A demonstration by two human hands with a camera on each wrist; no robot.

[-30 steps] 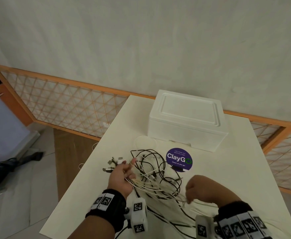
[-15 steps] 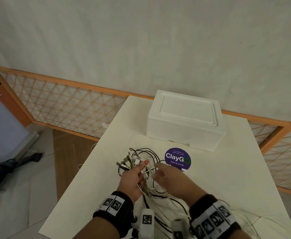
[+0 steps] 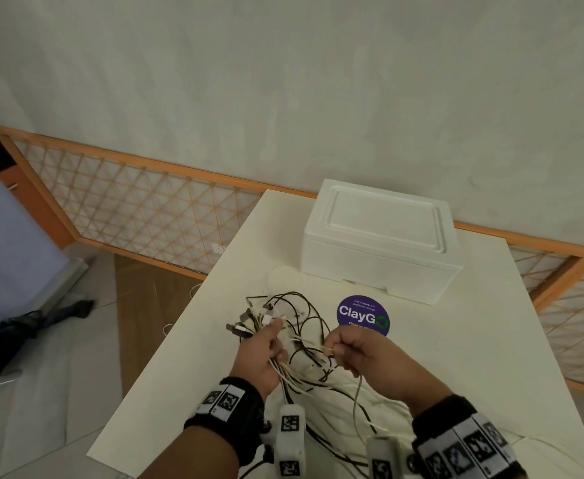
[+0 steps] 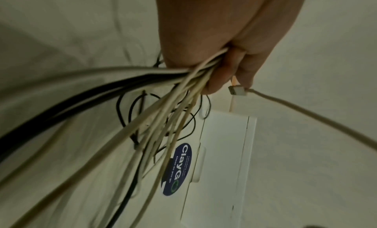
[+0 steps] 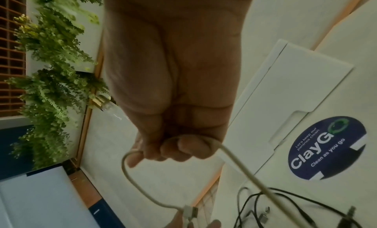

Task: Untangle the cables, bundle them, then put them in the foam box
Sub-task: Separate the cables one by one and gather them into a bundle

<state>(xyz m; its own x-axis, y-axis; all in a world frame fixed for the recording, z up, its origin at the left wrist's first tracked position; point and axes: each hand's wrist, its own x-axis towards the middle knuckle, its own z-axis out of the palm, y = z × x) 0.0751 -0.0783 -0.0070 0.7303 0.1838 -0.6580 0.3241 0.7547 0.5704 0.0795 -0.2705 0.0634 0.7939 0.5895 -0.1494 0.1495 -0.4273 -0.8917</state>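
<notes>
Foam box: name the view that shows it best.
Head view: the whole foam box sits lidded on the table, unobstructed. Both wrist views catch only one tilted side of it, partly behind the hands and cables.

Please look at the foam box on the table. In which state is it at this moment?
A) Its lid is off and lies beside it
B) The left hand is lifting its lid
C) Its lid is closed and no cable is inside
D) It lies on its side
C: the foam box stands upright with its lid on, while both the left hand and the right hand hold cables in front of it.
</notes>
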